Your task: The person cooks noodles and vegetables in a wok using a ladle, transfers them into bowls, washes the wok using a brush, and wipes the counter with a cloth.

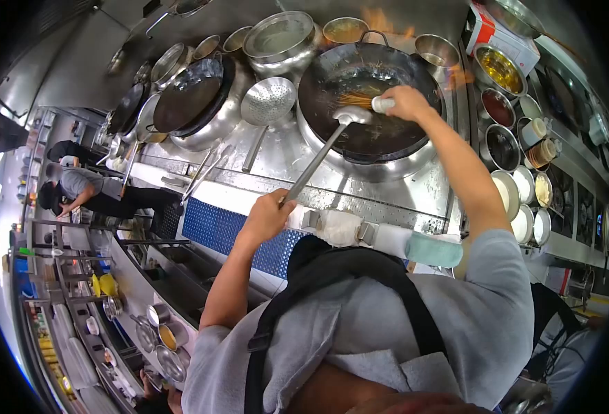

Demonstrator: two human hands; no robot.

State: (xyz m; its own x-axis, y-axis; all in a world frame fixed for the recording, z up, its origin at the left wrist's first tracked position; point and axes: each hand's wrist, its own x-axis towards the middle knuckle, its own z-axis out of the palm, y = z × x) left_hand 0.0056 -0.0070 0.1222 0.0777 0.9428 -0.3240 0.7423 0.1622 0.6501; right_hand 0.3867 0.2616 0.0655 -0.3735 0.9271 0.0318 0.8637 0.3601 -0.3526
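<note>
One co-worker: at 8 o'clock from the large wok, far off, a person (92, 185) in a grey top and dark trousers, leaning forward.
Second wok: at 9 o'clock, a dark wok (188, 98) resting over a round steel surround.
Blue mat: at 7 to 8 o'clock, a perforated blue mat (218, 224) below the bench edge.
Left grip: at 7 o'clock, the left hand (266, 219), fingers closed around the ladle handle.
Strainer: at 9 o'clock, between the two woks, a perforated steel strainer (268, 101), its handle towards 7 o'clock, on the steel bench (280, 165).
Ladle: a long-handled steel ladle (320, 157) slants from the left grip towards 1 o'clock, its bowl inside the large wok.
Large wok: straight ahead of the person, a dark wok (318, 86) with wet, shiny insides.
Brush: inside that wok, a tan brush (356, 101) with bristles towards 9 o'clock, just beside the ladle bowl; whether they touch, I cannot tell.
Right grip: over the wok's 3 o'clock side, the right hand (409, 107) pinching the brush's white end.
Flames: orange flames (459, 77) at the 2 o'clock rim.
Oil bowl: at 2 to 3 o'clock, a steel bowl (500, 69) of yellow liquid.
</note>
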